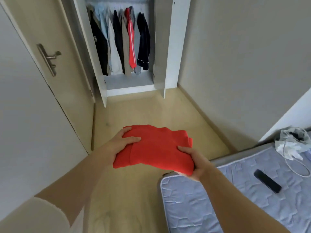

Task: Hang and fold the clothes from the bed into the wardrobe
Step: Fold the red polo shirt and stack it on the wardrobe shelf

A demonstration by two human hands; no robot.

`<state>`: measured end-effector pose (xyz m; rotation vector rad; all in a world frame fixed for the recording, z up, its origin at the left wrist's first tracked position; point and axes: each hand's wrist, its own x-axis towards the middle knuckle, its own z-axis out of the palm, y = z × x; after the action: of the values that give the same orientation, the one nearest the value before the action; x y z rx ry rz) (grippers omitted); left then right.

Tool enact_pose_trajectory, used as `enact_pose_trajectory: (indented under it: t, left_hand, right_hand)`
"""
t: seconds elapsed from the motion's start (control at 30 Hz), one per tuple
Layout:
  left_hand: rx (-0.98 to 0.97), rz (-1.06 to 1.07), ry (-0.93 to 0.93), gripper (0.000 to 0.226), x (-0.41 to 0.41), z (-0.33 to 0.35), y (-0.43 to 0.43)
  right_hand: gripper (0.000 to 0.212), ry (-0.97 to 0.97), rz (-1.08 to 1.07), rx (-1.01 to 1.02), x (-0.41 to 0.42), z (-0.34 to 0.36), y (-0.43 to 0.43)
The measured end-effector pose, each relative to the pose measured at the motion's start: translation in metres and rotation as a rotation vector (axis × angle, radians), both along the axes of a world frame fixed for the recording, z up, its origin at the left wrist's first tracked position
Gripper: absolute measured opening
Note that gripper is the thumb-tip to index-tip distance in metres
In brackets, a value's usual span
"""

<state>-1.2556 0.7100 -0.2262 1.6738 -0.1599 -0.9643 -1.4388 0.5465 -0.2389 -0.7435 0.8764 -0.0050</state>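
Head view: A person carries a folded red garment in both hands above the floor, just off the corner of a bed and well short of the open wardrobe. The left hand grips the garment's left edge, thumb laid across the top. The right hand pinches the near right corner, thumb on top and fingers hidden beneath. Clothes in dark, pale and red fabrics hang from the wardrobe rail. On the bed's quilted blue-grey mattress lie a dark device and, near the wall, a crumpled grey bag with a white cord. A door with a metal handle stands left of the wardrobe.
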Motion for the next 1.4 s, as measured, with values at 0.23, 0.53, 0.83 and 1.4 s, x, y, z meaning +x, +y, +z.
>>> enact_pose_trajectory:
  t: [0.23,0.53,0.83,1.4]
  left_hand:
    - [-0.063,0.129,0.023,0.063,0.123,0.026,0.021]
    - [-0.118,0.221,0.019,0.068,0.255,0.056,-0.005]
    - [-0.192,0.193,-0.043,0.067,0.434,0.109,-0.134]
    - [-0.282,0.073,-0.189,0.067,0.72,0.184,-0.262]
  right_hand:
    - [0.045,-0.072,0.049,-0.023,0.145,0.029,0.003]
    - [0.024,-0.137,0.11,-0.064,0.302,0.053,-0.046]
    - [0.027,-0.255,0.092,-0.112,0.484,0.095,-0.175]
    - [0.037,-0.529,0.164,-0.191,0.778,0.163,-0.32]
